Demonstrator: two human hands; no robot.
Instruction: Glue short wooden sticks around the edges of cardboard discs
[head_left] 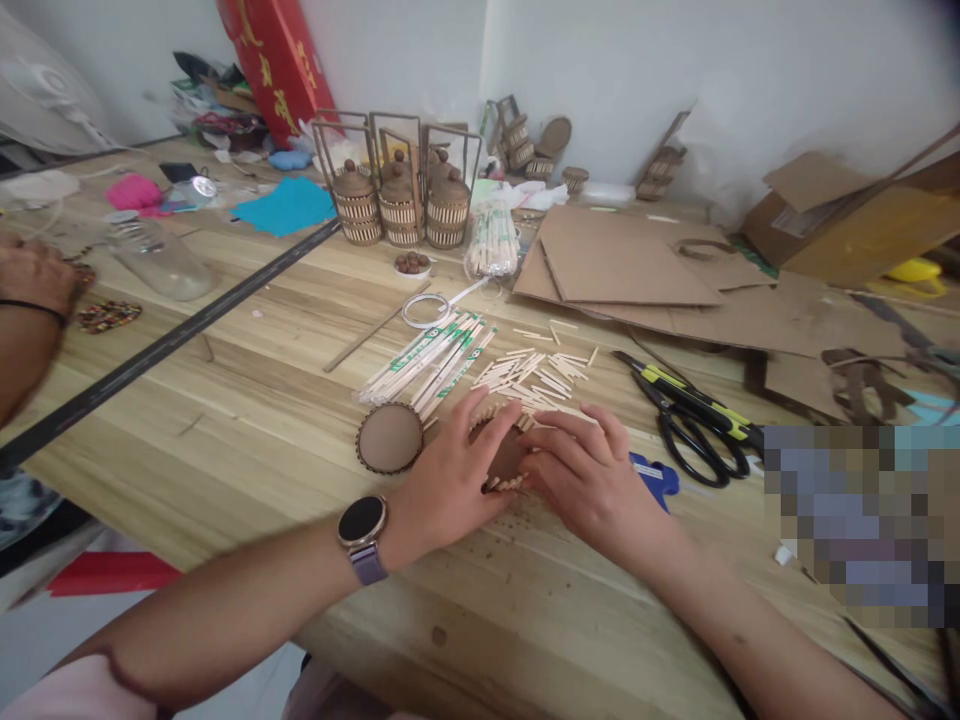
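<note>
My left hand (457, 465), with a watch on its wrist, holds the left side of a round brown cardboard piece (507, 455). Short pale sticks stand around that piece's rim. My right hand (581, 465) has its fingers bent together at the right side of the rim; its fingertips are partly hidden. Left of my hands lies a second round cardboard disc (390, 438) with a dark notched edge. Just beyond my hands are a loose pile of short cut sticks (525, 375) and some paper-wrapped chopsticks (431, 355).
Black scissors (694, 440) and a yellow-black cutter (694, 400) lie on the right. Small lidded baskets (401, 205), a dish of brown beads (412, 265) and stacked cardboard (622, 260) are farther back. Another person's hand (37, 285) is at the left edge, near a jar (165, 260).
</note>
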